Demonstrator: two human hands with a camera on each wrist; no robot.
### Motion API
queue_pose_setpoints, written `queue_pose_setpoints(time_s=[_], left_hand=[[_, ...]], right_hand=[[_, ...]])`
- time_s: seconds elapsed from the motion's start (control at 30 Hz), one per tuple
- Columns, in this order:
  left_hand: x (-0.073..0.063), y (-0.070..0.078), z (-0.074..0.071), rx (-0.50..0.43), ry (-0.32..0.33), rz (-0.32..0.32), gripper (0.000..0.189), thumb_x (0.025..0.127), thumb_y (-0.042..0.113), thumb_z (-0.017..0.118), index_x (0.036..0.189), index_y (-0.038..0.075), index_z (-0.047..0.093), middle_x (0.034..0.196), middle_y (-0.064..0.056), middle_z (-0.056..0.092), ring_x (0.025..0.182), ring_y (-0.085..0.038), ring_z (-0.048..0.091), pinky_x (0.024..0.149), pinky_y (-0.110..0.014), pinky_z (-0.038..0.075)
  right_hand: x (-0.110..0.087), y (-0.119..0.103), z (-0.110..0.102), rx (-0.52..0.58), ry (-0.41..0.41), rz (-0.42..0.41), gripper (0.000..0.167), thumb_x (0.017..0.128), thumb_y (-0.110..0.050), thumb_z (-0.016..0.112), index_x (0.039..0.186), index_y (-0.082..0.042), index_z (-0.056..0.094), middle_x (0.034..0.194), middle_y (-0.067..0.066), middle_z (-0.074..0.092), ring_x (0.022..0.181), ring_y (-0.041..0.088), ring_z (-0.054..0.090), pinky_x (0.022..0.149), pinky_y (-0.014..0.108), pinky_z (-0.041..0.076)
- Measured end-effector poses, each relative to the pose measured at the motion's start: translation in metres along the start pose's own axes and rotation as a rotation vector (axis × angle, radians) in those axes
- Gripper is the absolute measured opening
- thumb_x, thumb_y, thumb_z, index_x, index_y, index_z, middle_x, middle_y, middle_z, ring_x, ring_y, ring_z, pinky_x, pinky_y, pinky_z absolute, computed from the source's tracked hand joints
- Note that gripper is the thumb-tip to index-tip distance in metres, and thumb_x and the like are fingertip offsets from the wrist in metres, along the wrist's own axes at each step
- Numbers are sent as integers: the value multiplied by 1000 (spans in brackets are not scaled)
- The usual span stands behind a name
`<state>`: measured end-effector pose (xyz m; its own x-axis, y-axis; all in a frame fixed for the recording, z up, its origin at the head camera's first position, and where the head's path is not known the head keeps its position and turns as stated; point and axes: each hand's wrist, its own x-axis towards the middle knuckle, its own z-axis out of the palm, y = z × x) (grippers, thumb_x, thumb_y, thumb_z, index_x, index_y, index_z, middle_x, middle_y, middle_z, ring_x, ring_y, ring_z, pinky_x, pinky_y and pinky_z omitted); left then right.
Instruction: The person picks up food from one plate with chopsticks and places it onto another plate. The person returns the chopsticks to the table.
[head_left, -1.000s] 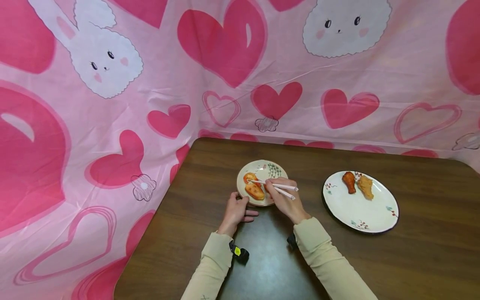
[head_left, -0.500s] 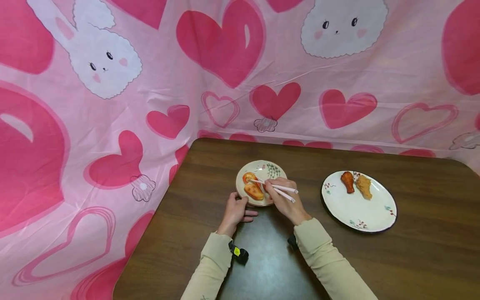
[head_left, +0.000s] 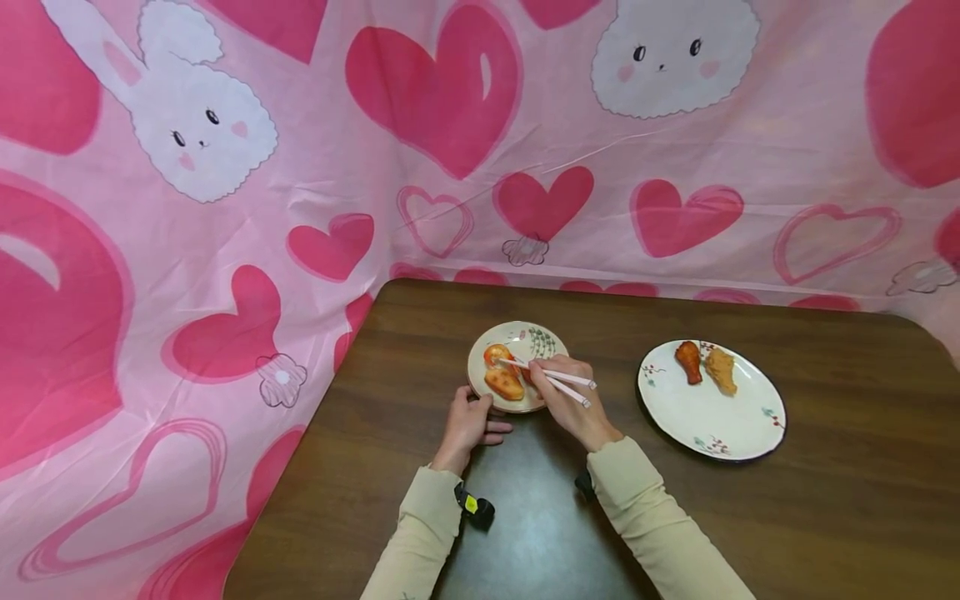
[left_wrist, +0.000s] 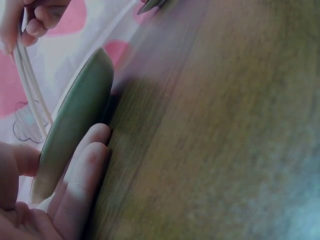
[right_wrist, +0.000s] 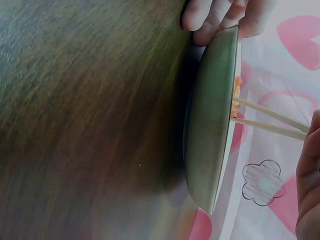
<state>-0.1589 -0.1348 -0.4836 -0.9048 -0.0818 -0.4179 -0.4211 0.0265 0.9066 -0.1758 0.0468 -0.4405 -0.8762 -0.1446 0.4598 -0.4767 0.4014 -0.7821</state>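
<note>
My left hand (head_left: 467,425) grips the near-left rim of a small round plate (head_left: 517,332), thumb on the rim and fingers below, as the left wrist view shows. On the plate lie a curled orange shrimp (head_left: 497,355) and a golden-brown oval piece of food (head_left: 503,385). A reddish bit beside them is mostly hidden by my right hand (head_left: 572,408). That hand holds a pair of white chopsticks (head_left: 570,378), their tips over the food at the shrimp. Seen from the right wrist, the chopsticks (right_wrist: 275,131) slant down to orange food (right_wrist: 237,90) at the rim.
To the right on the brown wooden table (head_left: 847,433) stands a larger oval white plate (head_left: 716,421). It bears a reddish drumstick (head_left: 688,362) and a piece of breaded fried chicken (head_left: 722,371). Behind the table hangs a pink heart-patterned cloth (head_left: 420,150).
Both hands, the chopsticks and the food keep nearly the same places. The whole head view has shifted slightly, moving the table and plates a little left in it.
</note>
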Motion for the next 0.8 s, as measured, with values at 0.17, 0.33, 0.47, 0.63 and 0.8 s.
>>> queue_pose_setpoints(time_s=[0.17,0.33,0.47,0.63,0.8], left_hand=[[0,-1,0,-1,-6,-1,41,101,21,42,136,5,30,102,-20,71,72,-24,74,59,-36,60],[1,-1,-1,-5,-4,-12,41,101,22,43,136,6,30,102,-18,71,72,-23,74,60,-36,61],[1,-1,-1,-7,-13,-4,44,100,21,42,139,4,27,104,-20,71,72,-23,74,60,-36,61],[2,-1,-1,-22,-19,-2,46,100,20,42,140,4,25,107,-22,70,72,-24,74,59,-36,61],[2,-1,-1,-23,-21,1,45,100,20,41,139,4,25,108,-23,69,72,-24,74,59,-35,60]], right_hand=[[-1,-2,-4,-13,-3,10,18,93,-18,62,89,-12,78,64,-3,58,58,6,50,49,19,42],[-3,-5,-8,32,-1,63,20,94,-20,61,93,-9,77,68,5,62,57,7,54,48,20,47],[-4,-5,-13,68,22,75,18,93,-19,62,91,-9,77,69,7,63,56,7,54,46,21,48],[-4,-6,-21,37,64,25,21,93,-16,62,76,-14,74,63,-1,58,53,6,51,43,21,43],[-5,-9,-33,24,72,56,24,94,-20,62,73,-14,71,62,-1,58,50,5,52,41,21,43]])
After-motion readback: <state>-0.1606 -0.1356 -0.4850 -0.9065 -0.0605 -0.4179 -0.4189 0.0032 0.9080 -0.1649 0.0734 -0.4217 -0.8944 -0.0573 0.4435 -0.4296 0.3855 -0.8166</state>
